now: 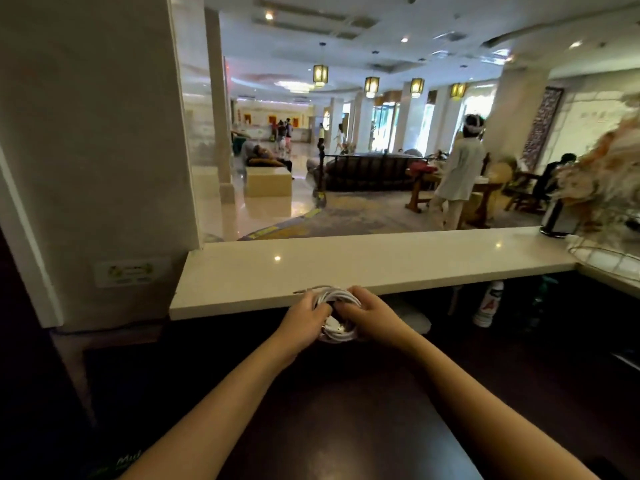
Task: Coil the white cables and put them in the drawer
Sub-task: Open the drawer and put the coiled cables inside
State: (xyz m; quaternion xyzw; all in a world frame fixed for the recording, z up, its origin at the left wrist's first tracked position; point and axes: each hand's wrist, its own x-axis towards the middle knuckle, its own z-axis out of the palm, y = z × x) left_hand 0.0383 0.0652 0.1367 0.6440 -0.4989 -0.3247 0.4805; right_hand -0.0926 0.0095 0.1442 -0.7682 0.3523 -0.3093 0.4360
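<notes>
Head view: left hand (304, 315) and right hand (372, 315) both grasp the bundle of thin white cables (337, 313), held above the dark glossy tabletop (346, 427) toward 12 o'clock. Risk: loosened grip lets loops spring apart. No drawer visible.

- My left hand (304, 315) and right hand (372, 315) meet over the desk (329, 403), with the cables (337, 308) bundled between them.
- Just behind my hands runs the counter (346, 268), higher than the desk.
- A wall (93, 150) stands at the counter's left end.
- A bottle (488, 304) stands under the counter, to the right of my hands.
- A flower arrangement (609, 181) sits at the counter's far right end.
- Behind the counter lies the lobby, where a person (459, 168) stands right of a sofa (367, 173).
</notes>
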